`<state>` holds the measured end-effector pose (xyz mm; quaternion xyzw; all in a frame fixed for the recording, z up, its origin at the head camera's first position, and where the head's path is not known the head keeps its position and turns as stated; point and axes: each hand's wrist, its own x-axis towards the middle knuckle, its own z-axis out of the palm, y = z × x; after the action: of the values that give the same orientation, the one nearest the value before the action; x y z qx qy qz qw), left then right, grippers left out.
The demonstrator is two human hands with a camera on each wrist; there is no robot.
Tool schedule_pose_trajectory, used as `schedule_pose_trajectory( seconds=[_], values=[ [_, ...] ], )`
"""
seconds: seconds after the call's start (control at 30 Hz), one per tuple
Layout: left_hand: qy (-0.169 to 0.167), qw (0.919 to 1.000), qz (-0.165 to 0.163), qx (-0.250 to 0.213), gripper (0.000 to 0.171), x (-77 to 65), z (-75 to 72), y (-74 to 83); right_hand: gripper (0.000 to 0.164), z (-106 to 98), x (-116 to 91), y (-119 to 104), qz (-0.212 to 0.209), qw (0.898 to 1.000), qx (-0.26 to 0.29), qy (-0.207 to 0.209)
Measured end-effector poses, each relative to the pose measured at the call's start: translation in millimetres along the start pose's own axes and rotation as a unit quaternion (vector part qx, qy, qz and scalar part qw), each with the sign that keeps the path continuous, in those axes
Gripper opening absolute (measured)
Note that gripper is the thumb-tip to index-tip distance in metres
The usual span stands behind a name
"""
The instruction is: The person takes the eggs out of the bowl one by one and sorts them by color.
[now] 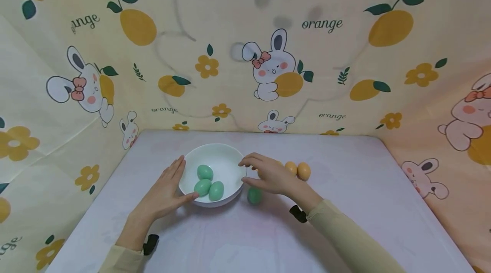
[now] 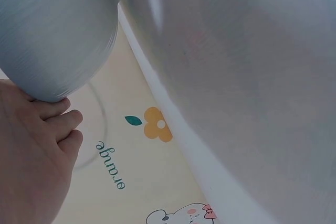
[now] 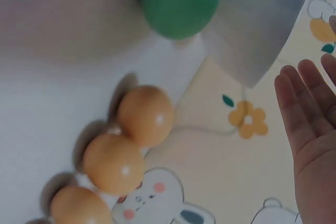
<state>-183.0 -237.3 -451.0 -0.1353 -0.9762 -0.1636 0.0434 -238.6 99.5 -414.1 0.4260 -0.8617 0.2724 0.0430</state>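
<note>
Sleeves [image 1: 353, 234], bowl's [image 1: 230, 168] eggs [image 1: 205, 173]: head-view only

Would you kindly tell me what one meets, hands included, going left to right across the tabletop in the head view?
Left hand, white bowl with three green eggs inside, right hand, rightmost orange egg.

The left sleeve [image 1: 122, 260] and the right sleeve [image 1: 350, 234] are plain, pale khaki and softly creased, ending near the wrists. A blocky black left wrist piece [image 1: 151, 244] matches the right wrist piece [image 1: 298, 214].
</note>
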Motion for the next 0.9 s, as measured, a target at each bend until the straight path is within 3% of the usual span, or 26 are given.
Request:
schedule_pose_trajectory(
  seconds=[0.2, 0.53, 0.7, 0.9],
  values=[
    [0.003, 1.0000, 0.001, -0.003, 0.112, -0.3, 0.9, -0.5, 0.039, 9.4, 22.4, -7.3, -0.010, 1.000, 0.010, -0.028],
    [0.000, 1.0000, 0.004, -0.004, 0.111, 0.6, 0.7, -1.8, 0.040, 30.0, 54.9, -14.9, -0.004, 0.992, 0.027, -0.126],
    [0.002, 0.9999, 0.008, -0.010, 0.111, 0.7, 0.9, -2.0, 0.041, 39.3, 65.8, -15.3, 0.002, 0.984, 0.035, -0.172],
    [0.004, 0.9999, 0.007, -0.011, 0.111, 0.4, 0.7, -2.7, 0.040, 43.6, 74.6, -16.6, -0.009, 0.979, 0.034, -0.199]
  ],
)
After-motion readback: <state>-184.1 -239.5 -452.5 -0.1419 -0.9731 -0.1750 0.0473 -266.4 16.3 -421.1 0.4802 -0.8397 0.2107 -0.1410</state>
